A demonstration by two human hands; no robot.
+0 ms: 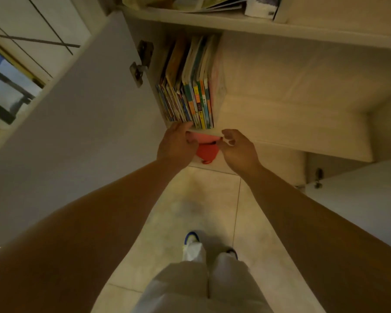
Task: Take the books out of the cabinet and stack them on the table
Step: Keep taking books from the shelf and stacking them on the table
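Observation:
A row of several thin, colourful books (189,86) stands upright on a shelf inside the open cabinet (269,105), packed at its left end. My left hand (176,143) is at the shelf's front edge, fingertips touching the bottom of the book spines, holding nothing. My right hand (238,147) hovers just right of the books below the shelf edge, fingers loosely curled and empty. The table is out of view.
The cabinet door (77,123) stands open on the left, its hinge (140,64) beside the books. A red and pink object (207,150) lies on the lower shelf between my hands. An upper shelf (235,21) holds more books and papers. Tiled floor and my feet lie below.

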